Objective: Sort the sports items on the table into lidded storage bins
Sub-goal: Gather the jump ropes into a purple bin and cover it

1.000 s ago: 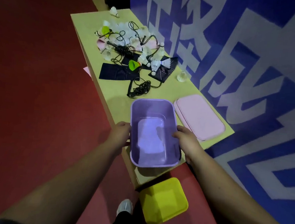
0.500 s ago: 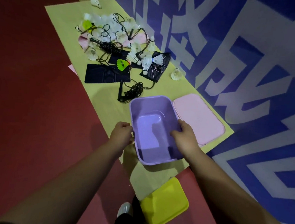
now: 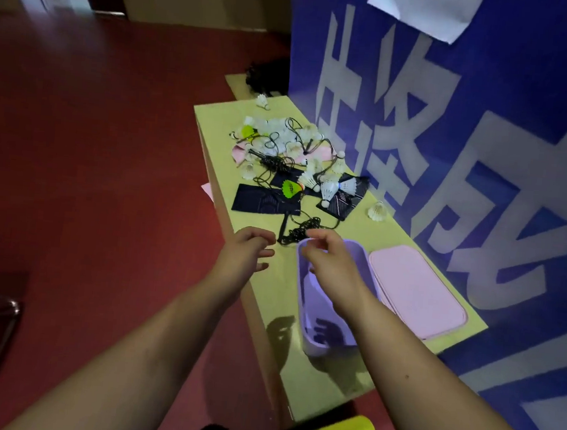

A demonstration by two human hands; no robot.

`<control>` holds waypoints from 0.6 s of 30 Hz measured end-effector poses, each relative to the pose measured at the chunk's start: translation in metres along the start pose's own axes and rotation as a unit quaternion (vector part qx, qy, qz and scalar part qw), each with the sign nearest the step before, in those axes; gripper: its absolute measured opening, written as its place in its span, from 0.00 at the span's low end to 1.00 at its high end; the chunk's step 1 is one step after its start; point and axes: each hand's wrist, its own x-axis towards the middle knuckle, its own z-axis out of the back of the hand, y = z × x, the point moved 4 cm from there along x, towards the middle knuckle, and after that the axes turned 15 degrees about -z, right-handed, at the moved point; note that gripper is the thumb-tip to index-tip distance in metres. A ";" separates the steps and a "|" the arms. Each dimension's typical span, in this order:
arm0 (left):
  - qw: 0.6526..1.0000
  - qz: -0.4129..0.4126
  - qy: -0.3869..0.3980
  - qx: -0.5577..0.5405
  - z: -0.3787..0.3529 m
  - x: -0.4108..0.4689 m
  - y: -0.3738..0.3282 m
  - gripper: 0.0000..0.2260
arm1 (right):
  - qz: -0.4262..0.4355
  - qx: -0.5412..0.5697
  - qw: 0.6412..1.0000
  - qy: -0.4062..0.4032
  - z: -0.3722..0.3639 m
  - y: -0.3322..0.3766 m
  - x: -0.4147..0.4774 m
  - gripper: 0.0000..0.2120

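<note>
Right hand point(image 3: 332, 269) above purple bin point(image 3: 304, 296)

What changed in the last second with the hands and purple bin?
Both hands let go of the purple bin. The left hand and right hand moved forward toward the black cord bundle, holding nothing. The bin stays beside the pink lid; the shuttlecock pile is unchanged.

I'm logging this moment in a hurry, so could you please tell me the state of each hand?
Left hand: open, holding nothing.
Right hand: open, fingers loosely curled, holding nothing, above the bin.
</note>
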 end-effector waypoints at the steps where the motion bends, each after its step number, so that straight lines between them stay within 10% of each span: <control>1: 1.000 -0.008 0.002 0.000 0.006 0.004 -0.007 0.09 | -0.006 0.015 1.000 0.016 -0.007 0.006 0.000 0.12; 18: 0.981 0.055 0.186 -0.011 0.078 0.209 0.036 0.06 | -0.128 0.105 0.984 -0.064 -0.126 0.046 0.160 0.09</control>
